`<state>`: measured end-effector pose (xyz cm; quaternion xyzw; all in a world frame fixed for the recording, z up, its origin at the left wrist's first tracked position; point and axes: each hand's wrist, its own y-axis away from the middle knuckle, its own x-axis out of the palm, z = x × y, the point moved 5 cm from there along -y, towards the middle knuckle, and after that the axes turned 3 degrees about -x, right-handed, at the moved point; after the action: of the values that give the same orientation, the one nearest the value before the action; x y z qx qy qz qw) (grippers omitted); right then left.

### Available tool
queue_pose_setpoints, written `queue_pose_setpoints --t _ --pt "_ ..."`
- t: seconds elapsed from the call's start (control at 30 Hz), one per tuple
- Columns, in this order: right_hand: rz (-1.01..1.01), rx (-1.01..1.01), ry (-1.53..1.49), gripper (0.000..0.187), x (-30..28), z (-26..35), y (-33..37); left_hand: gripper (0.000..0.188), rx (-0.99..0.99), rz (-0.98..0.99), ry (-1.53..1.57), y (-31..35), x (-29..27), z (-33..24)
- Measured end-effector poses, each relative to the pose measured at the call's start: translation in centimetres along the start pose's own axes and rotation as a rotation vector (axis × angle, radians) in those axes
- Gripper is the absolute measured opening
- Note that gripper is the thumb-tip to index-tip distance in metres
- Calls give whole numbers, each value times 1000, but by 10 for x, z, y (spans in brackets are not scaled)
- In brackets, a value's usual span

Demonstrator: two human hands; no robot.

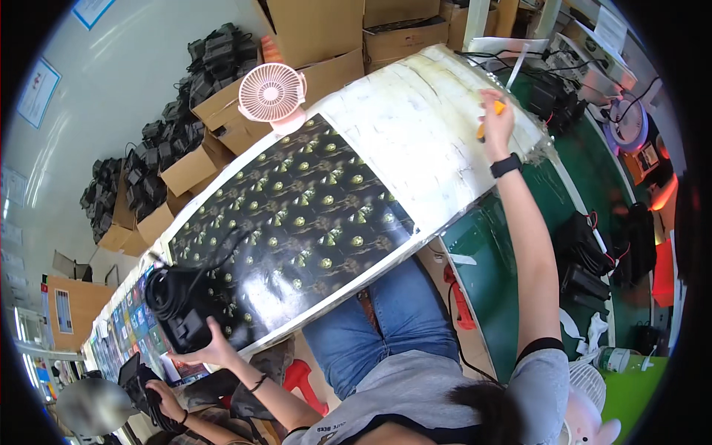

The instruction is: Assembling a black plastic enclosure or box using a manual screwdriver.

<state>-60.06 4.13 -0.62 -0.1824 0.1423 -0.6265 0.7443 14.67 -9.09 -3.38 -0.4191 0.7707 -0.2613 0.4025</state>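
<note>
Black device (189,332), orange tool (499,107); black mat (297,211) (gold-patterned); pink fan (271,93).

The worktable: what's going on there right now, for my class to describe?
The person's left hand touches a black box with a coiled cable, at the left end of the dark patterned mat. The right hand grips an orange tool above the worktable's pale right-hand part. Lower left, a co-worker's hand holds another black device.

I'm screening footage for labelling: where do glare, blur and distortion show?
Head view: glare whitens a patch of the dark patterned mat; head view: the edges of the white bench bow, and black fills the corners; head view: a grey oval, lower left, is blurred; the right hand looks fairly clear.
</note>
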Motion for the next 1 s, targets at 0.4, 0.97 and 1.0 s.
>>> queue_pose_setpoints --t 0.4,0.97,1.0 --pt "-53 -514 873 21 -188 -112 -146 86 197 -98 8 -17 1 32" --pt "85 128 189 23 -189 -210 -234 42 298 666 387 92 28 -112" --pt "-26 103 111 22 -204 -208 -242 43 270 675 399 92 32 -114"
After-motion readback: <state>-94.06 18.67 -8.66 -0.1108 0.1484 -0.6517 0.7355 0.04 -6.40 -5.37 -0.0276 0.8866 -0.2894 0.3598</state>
